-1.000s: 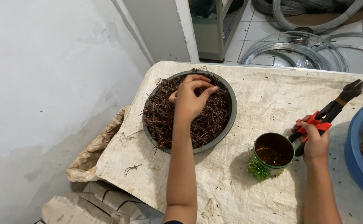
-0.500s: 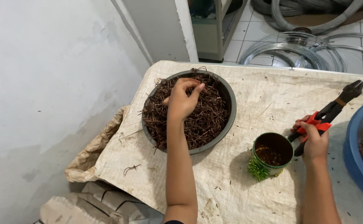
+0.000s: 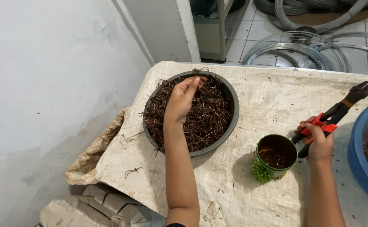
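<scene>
Brown wire pieces (image 3: 209, 122), short and curled, are heaped in a round dark basin (image 3: 233, 110) that is set on the left part of a table covered with pale woven sacking (image 3: 268, 92). The left hand (image 3: 182, 101) is laid over the heap, its fingers bent and pinched at the far rim; a few strands seem to be caught between the fingertips, though this cannot be made out with certainty. The right hand (image 3: 318, 143) is closed around the red-and-black handles of a pair of cutters (image 3: 337, 112), whose black head is pointed away toward the far right. Just beside that hand a small green tin (image 3: 276, 157) is stood, with brownish bits inside and a green tuft at its base. A blue tub (image 3: 360, 151) is cut off by the right edge, so only part of its dark contents is seen. One stray wire piece (image 3: 132, 171) is left near the cloth's left edge. A grey plastered wall (image 3: 45, 84) is seen on the left, with crumpled sacks (image 3: 95, 197) bunched below the table edge. Beyond the table, a white-tiled floor (image 3: 255, 29), coils of silver wire (image 3: 293, 50) and the foot of a cabinet (image 3: 213, 29) are visible, all cropped at the top.
</scene>
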